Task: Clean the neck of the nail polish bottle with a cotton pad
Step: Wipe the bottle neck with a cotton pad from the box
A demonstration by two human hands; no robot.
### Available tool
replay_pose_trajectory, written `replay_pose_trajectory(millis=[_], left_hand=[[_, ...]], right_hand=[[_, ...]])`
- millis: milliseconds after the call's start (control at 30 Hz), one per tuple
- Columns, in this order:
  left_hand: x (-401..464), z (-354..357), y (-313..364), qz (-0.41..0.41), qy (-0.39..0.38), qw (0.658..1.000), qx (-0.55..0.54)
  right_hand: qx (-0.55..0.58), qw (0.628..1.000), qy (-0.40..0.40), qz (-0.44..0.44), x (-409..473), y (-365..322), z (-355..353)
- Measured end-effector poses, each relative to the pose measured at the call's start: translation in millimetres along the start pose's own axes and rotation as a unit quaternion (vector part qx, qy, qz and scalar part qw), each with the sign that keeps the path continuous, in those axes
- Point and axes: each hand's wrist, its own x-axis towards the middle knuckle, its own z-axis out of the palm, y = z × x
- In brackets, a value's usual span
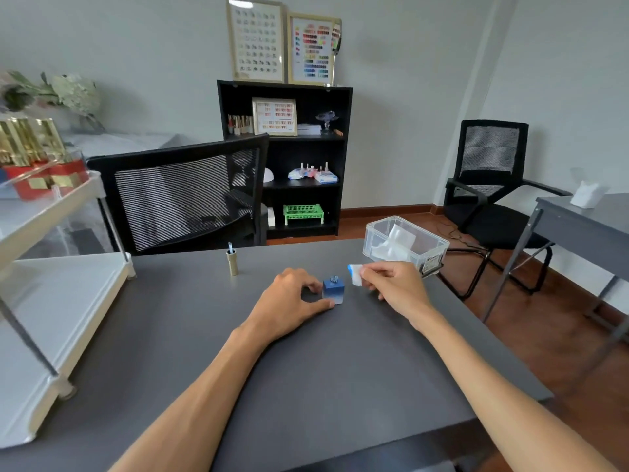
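A small square blue nail polish bottle [334,289] stands uncapped on the dark grey table [306,369], its bare neck pointing up. My left hand [292,298] grips the bottle from the left, thumb and index finger on its sides. My right hand [391,286] hovers just right of the bottle and pinches a white cotton pad [355,274] with a blue stain on its upper edge. The pad is a little apart from the neck. The bottle's gold cap [232,262], brush up, stands on the table to the far left.
A clear plastic box [405,245] with white pads sits at the table's far right corner. A white tiered cart [51,301] stands at the left. A black mesh chair [183,199] faces the table's far edge. Another grey desk [585,226] is at the right.
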Motion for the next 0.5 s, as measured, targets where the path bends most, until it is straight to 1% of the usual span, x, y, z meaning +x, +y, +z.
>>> replay_pose_trajectory(millis=[200, 333, 400, 500], left_hand=[[-14, -11, -10, -0.018, 0.028, 0.999, 0.019], [-19, -14, -12, -0.024, 0.031, 0.999, 0.023], [-18, -16, -12, -0.029, 0.033, 0.999, 0.03], [-18, -19, -14, -0.047, 0.035, 0.998, 0.03]], right_hand=[[-0.084, 0.996, -0.014, -0.028, 24, 0, 23], [-0.153, 0.985, -0.033, -0.07, 25, 3, 27], [-0.15, 0.985, -0.032, -0.084, 25, 5, 27], [-0.122, 0.984, 0.006, -0.132, 21, 3, 26]])
